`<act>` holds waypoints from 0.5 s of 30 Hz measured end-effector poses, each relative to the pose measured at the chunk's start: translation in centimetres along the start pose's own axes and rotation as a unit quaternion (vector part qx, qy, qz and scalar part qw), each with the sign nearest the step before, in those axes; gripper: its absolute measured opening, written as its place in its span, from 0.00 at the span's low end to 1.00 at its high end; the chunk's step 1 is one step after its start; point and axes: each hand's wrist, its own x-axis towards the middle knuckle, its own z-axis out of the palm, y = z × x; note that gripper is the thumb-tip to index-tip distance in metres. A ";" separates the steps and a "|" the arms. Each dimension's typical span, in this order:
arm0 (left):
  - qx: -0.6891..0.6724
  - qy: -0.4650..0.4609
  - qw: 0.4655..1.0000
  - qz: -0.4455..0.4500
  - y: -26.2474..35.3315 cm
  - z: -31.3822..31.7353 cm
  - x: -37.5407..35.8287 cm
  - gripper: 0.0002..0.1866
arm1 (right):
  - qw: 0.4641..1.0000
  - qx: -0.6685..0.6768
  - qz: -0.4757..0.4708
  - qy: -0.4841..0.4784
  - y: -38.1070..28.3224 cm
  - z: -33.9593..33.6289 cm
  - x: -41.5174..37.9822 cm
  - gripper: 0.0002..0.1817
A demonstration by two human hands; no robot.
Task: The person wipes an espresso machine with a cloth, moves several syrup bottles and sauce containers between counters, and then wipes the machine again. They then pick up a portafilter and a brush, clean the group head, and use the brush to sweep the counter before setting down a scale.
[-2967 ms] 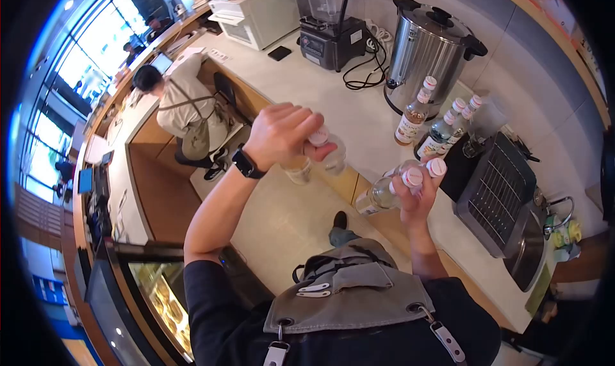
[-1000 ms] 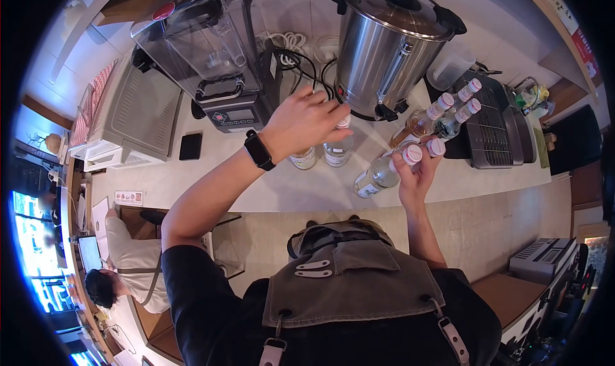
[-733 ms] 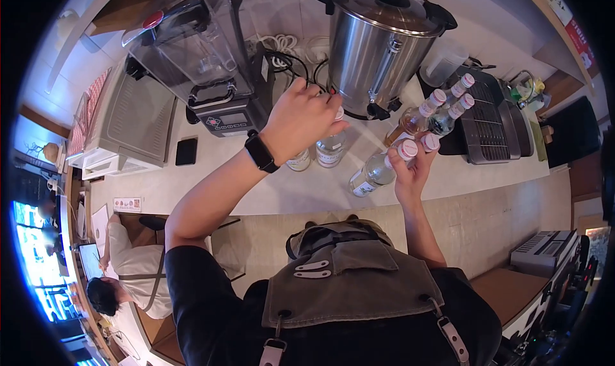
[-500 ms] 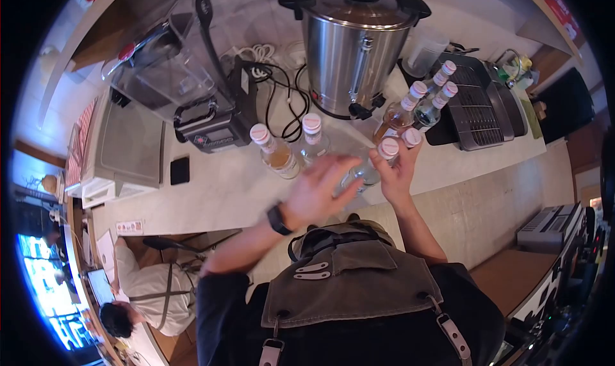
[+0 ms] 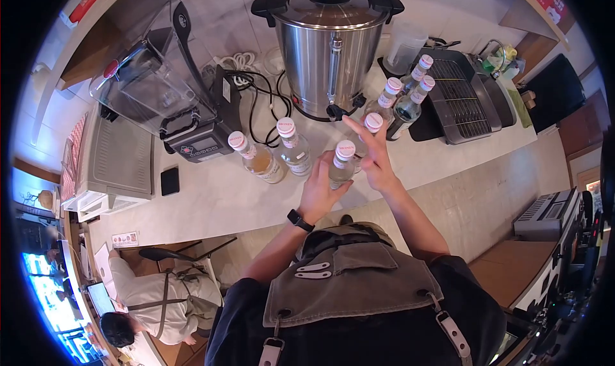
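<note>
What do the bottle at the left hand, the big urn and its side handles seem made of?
Bottle at the left hand: likely glass, smooth and clear; it is see-through, though clear plastic is possible.
Big urn: probably stainless steel, shiny; its silvery wall shows streaked reflections.
Side handles: perhaps moulded plastic; opaque black, unlike the silvery body.

I see the urn (image 5: pixel 320 65) on the surface (image 5: pixel 218 203), the blender (image 5: pixel 204 140) to its left, the rack (image 5: pixel 456 103) to its right. I find bottles (image 5: pixel 296 156) before the urn, front-left to front-right.

The blender (image 5: pixel 204 143), steel urn (image 5: pixel 311 65) and capped bottles (image 5: pixel 343 167) show a café-style drinks counter (image 5: pixel 211 199).
</note>
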 end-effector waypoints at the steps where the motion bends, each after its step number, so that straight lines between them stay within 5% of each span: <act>1: 0.003 0.007 1.000 -0.003 0.1 0.0 0.2 0.44 | 1.000 0.019 0.009 -0.016 0.2 -0.4 0.1 0.58; 7: 0.045 0.052 0.997 -0.039 0.4 0.5 0.7 0.51 | 1.000 -0.010 -0.011 -0.015 0.7 -0.6 0.4 0.57; 13: 0.024 0.085 0.994 -0.059 1.2 0.0 -0.8 0.54 | 0.997 -0.050 -0.064 -0.020 1.3 -2.3 -1.1 0.32; 15: 0.010 0.125 0.990 -0.059 1.7 -0.7 -2.4 0.48 | 0.996 -0.060 -0.060 0.005 1.4 -3.2 -3.4 0.26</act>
